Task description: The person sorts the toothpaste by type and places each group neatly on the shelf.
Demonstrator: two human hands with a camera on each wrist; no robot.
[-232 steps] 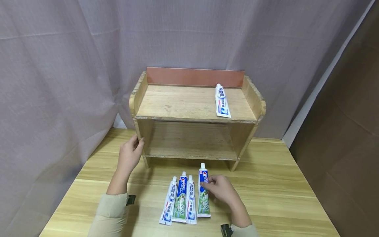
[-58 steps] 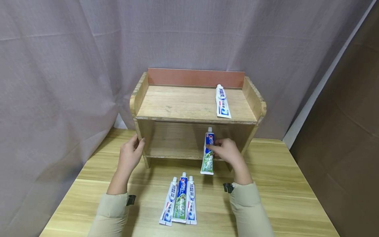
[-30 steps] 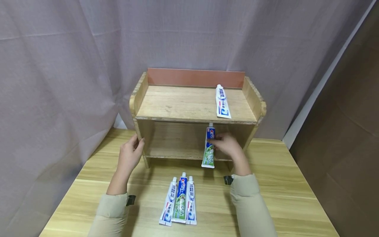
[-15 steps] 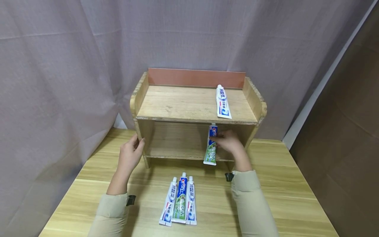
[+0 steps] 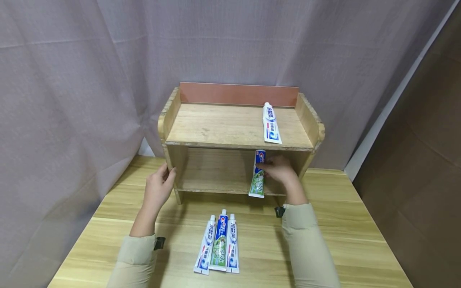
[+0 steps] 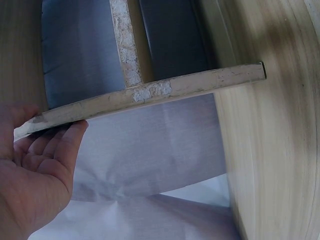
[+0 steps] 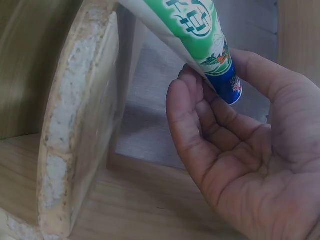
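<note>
My right hand (image 5: 281,170) pinches a blue and green toothpaste tube (image 5: 257,176) between thumb and fingers, inside the lower compartment of a small wooden shelf (image 5: 223,126). The tube's cap end points inward and is hidden under the upper board; its flat end sticks out past the lower board's front edge. In the right wrist view the same tube (image 7: 200,35) slants across the fingers. My left hand (image 5: 159,186) grips the shelf's left side panel, thumb on one face and fingers on the other, as the left wrist view shows on the panel edge (image 6: 165,90).
On the upper board lies a white toothpaste tube (image 5: 271,124). Side by side on the table (image 5: 342,240) in front rest a white tube (image 5: 205,248), a blue and green tube (image 5: 219,244) and another white tube (image 5: 232,246). A grey curtain (image 5: 230,44) hangs behind.
My right hand has lifted the blue and green tube off the table beside the others and carried it forward into the lower compartment, lately drifting slightly right and inward. The left hand has stayed put.
</note>
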